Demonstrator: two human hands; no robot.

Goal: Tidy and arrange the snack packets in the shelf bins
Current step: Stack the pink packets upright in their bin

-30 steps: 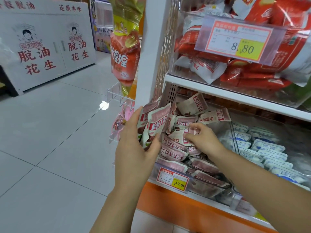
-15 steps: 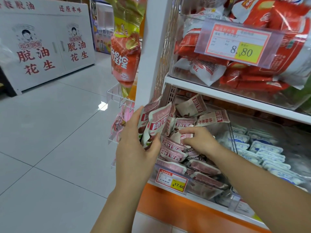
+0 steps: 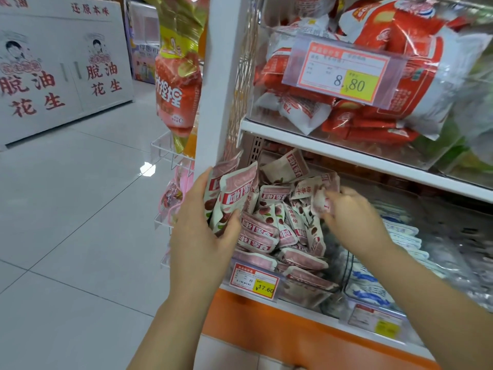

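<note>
A clear shelf bin (image 3: 306, 295) on the lower shelf holds a heap of pink-and-white snack packets (image 3: 266, 236) with red labels. My left hand (image 3: 202, 236) grips a bundle of upright packets (image 3: 232, 196) at the bin's left end, thumb across their front. My right hand (image 3: 352, 217), blurred by motion, pinches one pink packet (image 3: 321, 201) above the right side of the heap. The bin to the right holds blue-and-white packets (image 3: 400, 236), partly hidden by my right forearm.
The upper shelf carries a bin of red-and-white bags (image 3: 373, 76) behind an 8.80 price tag (image 3: 344, 73). A 17.60 tag (image 3: 253, 283) hangs on the lower bin. Hanging snack bags (image 3: 178, 84) and a wire rack (image 3: 170, 153) flank the white shelf post. Tiled floor lies left.
My right hand has lifted off the heap and moved right, carrying one packet. My left hand keeps its grip on the upright bundle.
</note>
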